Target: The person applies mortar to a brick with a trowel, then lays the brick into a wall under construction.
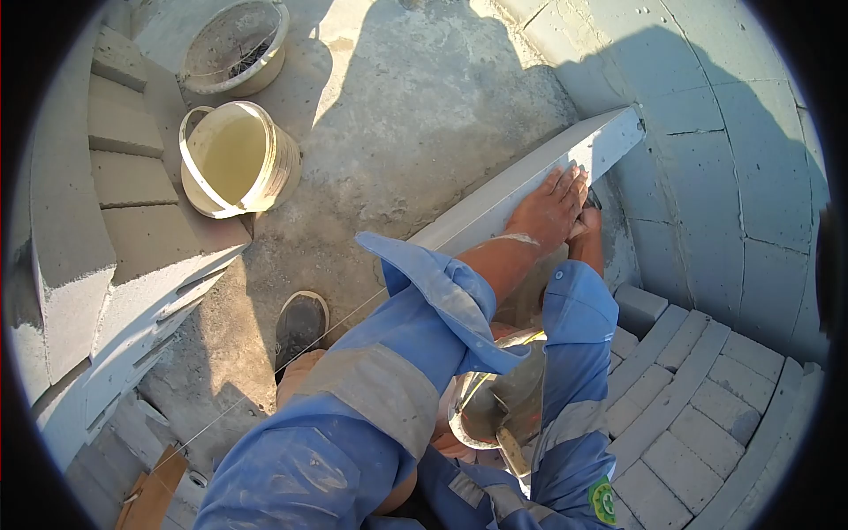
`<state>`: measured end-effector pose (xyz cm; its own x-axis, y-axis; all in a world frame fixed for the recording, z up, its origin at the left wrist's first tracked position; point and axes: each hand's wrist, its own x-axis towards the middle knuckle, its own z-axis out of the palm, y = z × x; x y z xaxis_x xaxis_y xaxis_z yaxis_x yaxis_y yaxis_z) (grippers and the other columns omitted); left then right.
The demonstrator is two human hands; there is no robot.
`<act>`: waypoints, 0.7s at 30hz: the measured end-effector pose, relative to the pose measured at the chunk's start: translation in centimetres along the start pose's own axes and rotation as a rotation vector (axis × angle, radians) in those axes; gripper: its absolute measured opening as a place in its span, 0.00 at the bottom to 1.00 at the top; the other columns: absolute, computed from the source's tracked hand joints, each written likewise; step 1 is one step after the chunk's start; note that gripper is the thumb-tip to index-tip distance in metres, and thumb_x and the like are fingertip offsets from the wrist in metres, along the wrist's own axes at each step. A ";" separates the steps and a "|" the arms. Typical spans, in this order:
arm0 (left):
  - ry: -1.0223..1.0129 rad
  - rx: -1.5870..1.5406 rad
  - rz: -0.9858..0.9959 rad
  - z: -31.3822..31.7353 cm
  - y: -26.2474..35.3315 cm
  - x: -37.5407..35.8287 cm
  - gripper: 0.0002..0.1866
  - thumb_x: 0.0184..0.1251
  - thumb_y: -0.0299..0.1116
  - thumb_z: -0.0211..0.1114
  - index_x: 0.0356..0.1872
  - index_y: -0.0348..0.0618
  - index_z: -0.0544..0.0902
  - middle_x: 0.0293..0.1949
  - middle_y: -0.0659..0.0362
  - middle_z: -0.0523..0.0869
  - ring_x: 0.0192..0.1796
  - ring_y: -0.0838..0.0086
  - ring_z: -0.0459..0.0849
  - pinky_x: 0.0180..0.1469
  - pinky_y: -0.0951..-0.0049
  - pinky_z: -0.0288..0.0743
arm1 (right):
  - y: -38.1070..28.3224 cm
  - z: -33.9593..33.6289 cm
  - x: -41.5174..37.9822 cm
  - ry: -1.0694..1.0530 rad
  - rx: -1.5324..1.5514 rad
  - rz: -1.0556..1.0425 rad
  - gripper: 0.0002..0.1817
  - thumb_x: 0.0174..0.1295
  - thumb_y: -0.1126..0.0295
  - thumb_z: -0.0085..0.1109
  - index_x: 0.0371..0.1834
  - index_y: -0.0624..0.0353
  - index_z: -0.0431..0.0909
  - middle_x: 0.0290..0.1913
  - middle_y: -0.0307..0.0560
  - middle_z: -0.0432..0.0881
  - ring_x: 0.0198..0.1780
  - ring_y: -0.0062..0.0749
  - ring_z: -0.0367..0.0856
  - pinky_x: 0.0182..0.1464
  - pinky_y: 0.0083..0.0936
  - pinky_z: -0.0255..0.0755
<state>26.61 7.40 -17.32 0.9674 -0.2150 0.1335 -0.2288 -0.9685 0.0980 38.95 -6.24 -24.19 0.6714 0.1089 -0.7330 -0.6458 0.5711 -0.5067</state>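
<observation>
My left hand (546, 210) lies flat with its fingers stretched out on a long pale block (495, 190). The block stands on the concrete floor, and its far end is close to the block wall (707, 168). Just right of it, my right hand (586, 231) is closed low beside the block's near face. Something dark shows at its fingertips, too hidden to name. Below my forearms is a bucket (468, 424) with grey smears inside. A tool with a wooden handle (512, 452) leans in this bucket, partly covered by my sleeves.
A cream bucket (281, 168) of yellowish liquid and a round basin (276, 55) stand at the upper left. Stacked pale blocks (132, 181) rise on the left. Rows of grey bricks (707, 442) lie lower right. A thin string (256, 396) crosses the floor near a shoe (302, 329).
</observation>
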 end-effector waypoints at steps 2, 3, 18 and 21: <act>-0.018 -0.002 0.011 0.1 0.1 0.1 0.34 0.75 0.42 0.49 0.77 0.37 0.57 0.80 0.50 0.53 0.82 0.58 0.49 0.81 0.56 0.41 | -0.7 -1.8 0.8 -0.063 -0.088 -0.004 0.16 0.74 0.69 0.33 0.48 0.61 0.74 0.31 0.39 0.78 0.21 0.18 0.72 0.24 0.13 0.73; 0.009 -0.004 0.000 0.4 0.2 0.2 0.34 0.75 0.42 0.49 0.77 0.37 0.57 0.80 0.50 0.53 0.82 0.58 0.50 0.81 0.56 0.41 | -1.5 -3.3 1.5 -0.129 -0.051 0.074 0.16 0.74 0.69 0.33 0.48 0.62 0.74 0.32 0.40 0.78 0.21 0.18 0.72 0.24 0.13 0.74; 0.011 0.007 -0.006 0.3 0.2 0.0 0.32 0.76 0.41 0.48 0.77 0.38 0.59 0.80 0.52 0.56 0.81 0.58 0.51 0.81 0.55 0.40 | -2.5 -2.9 2.5 -0.020 -0.195 0.006 0.13 0.74 0.71 0.35 0.44 0.63 0.73 0.31 0.40 0.78 0.19 0.14 0.72 0.21 0.11 0.72; 0.022 -0.004 -0.014 0.4 0.2 0.0 0.32 0.76 0.41 0.48 0.77 0.38 0.58 0.80 0.52 0.56 0.81 0.58 0.51 0.81 0.56 0.41 | -3.2 -3.0 -0.1 -0.063 -0.031 0.201 0.14 0.76 0.66 0.36 0.36 0.59 0.71 0.24 0.36 0.72 0.16 0.16 0.68 0.19 0.13 0.69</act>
<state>26.61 7.19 -17.74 0.9680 -0.1986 0.1535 -0.2157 -0.9709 0.1040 39.89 -10.51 -23.85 0.5487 0.2690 -0.7915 -0.7791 0.5078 -0.3676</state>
